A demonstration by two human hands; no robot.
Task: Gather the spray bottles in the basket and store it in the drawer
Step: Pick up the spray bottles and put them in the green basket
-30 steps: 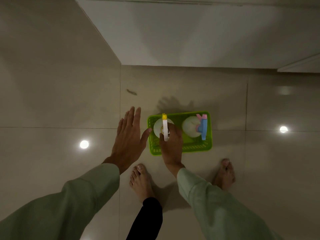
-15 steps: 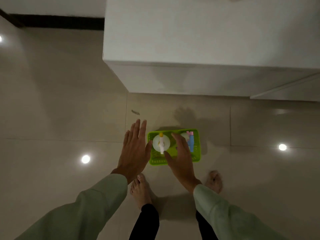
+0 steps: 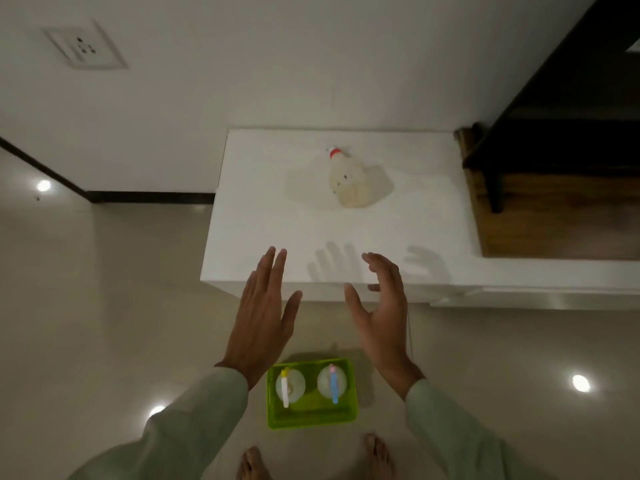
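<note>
A green basket [image 3: 311,419] rests on the floor just ahead of my bare feet. Two spray bottles stand upright in it: one with a yellow and white sprayer [image 3: 286,388] on the left, one with a pink and blue sprayer [image 3: 333,383] on the right. A third spray bottle [image 3: 348,180] with a red collar lies on the white cabinet top [image 3: 263,216]. My left hand [image 3: 265,311] and my right hand [image 3: 381,310] hang in the air above the basket, near the cabinet's front edge, fingers apart and holding nothing.
The white cabinet runs right as a low ledge [image 3: 536,294]. A dark wooden piece of furniture [image 3: 554,188] stands at the right. A wall socket [image 3: 85,46] sits on the wall at upper left. Glossy tiled floor [image 3: 104,306] spreads to the left.
My right hand let go of the yellow-topped bottle in the basket. Both hands rose away from the basket toward the cabinet. My view tilted up, revealing the third bottle on top.
</note>
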